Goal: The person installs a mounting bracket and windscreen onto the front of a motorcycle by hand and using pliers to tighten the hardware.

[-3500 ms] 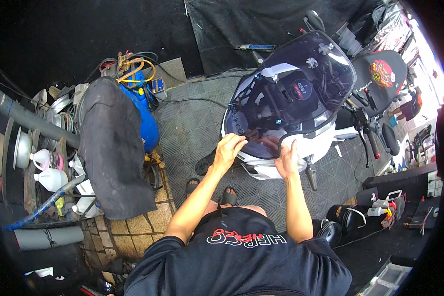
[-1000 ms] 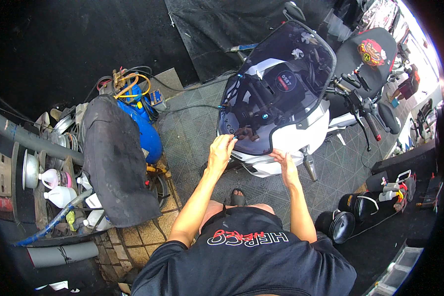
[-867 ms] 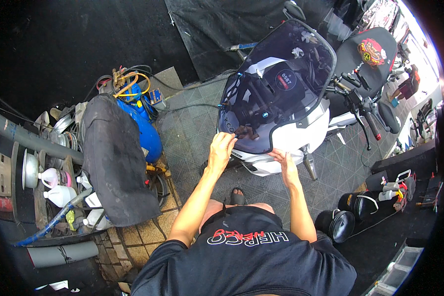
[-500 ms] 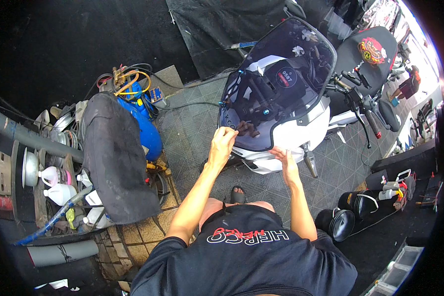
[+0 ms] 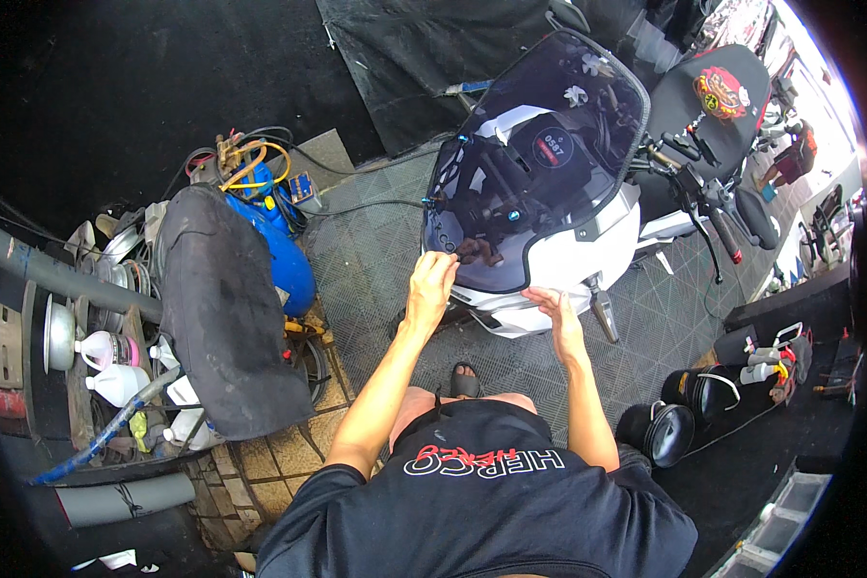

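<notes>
A white motorcycle [image 5: 602, 246] stands in front of me with a large tinted windscreen [image 5: 496, 188] edged by a dark border. At the windscreen's lower left corner, the fingers of my left hand [image 5: 430, 291] are pinched together; what lies between them is too small to make out. My right hand [image 5: 562, 323] has its fingers stretched out, their tips by the windscreen's lower edge and the white front fairing [image 5: 510, 316]. Through the tinted panel, a dark reflection or shape shows beside my left fingertips. Two small blue fasteners show on the screen.
On the left are a blue tank [image 5: 293, 265] with hoses, a black cloth cover [image 5: 226, 318] and a shelf with white bottles [image 5: 120, 380]. Black buckets [image 5: 666, 433] stand at right. The handlebar [image 5: 713, 217] juts out beyond the windscreen. Another person [image 5: 792, 159] is far right.
The motorcycle sits slightly further left and up in the picture. My left hand stays pinched at the screen's corner, and my right hand barely moves.
</notes>
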Motion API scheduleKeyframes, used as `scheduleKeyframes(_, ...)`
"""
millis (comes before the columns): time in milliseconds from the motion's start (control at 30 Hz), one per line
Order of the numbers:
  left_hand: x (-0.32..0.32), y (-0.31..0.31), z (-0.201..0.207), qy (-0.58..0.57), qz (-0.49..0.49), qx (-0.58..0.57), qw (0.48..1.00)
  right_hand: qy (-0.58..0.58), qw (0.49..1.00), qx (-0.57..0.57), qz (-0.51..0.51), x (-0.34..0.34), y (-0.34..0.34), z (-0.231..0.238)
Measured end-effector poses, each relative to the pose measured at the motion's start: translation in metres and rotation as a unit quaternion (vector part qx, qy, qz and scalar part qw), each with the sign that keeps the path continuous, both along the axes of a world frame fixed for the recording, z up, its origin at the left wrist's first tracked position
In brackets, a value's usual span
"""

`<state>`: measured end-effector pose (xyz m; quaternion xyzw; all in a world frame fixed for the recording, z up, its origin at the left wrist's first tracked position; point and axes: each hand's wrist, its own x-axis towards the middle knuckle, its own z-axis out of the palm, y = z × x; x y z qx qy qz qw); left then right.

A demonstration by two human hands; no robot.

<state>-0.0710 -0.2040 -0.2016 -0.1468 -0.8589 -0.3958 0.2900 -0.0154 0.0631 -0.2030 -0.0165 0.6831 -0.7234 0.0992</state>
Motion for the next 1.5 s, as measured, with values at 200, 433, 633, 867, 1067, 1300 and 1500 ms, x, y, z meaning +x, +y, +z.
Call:
scheduleKeyframes(200, 0.004, 0.001, 0.012, -0.066, 0.017, 0.018, 0.998, 0.003, 1.0, 0.005, 0.003, -0.001, 0.003, -0.005)
scheduleKeyframes(433, -0.002, -0.002, 0.008, -0.121, -0.007, 0.009, 0.993, 0.008, 1.0, 0.005, -0.002, -0.002, 0.0, -0.002)
scheduleKeyframes(633, -0.004, -0.006, 0.02, -0.061, -0.043, -0.006, 0.997, 0.012, 1.0, 0.009, -0.004, -0.003, 0.002, -0.004)
scheduleKeyframes(867, -0.006, -0.013, 0.017, -0.216, -0.045, -0.001, 0.975, 0.018, 1.0, 0.013, 0.002, -0.002, 0.002, -0.007)
scheduleKeyframes(1067, -0.006, -0.005, 0.038, -0.18, -0.041, -0.035, 0.982, 0.024, 0.999, 0.014, -0.02, 0.01, 0.005, -0.003)
scheduleKeyframes(1300, -0.01, -0.004, 0.031, -0.291, -0.046, -0.075, 0.953, 0.098, 0.993, 0.013, -0.071, 0.041, 0.009, -0.023)
scheduleKeyframes(1500, -0.024, -0.014, 0.022, -0.243, -0.124, -0.155, 0.949, 0.048, 0.972, 0.11, -0.201, 0.117, -0.007, -0.023)
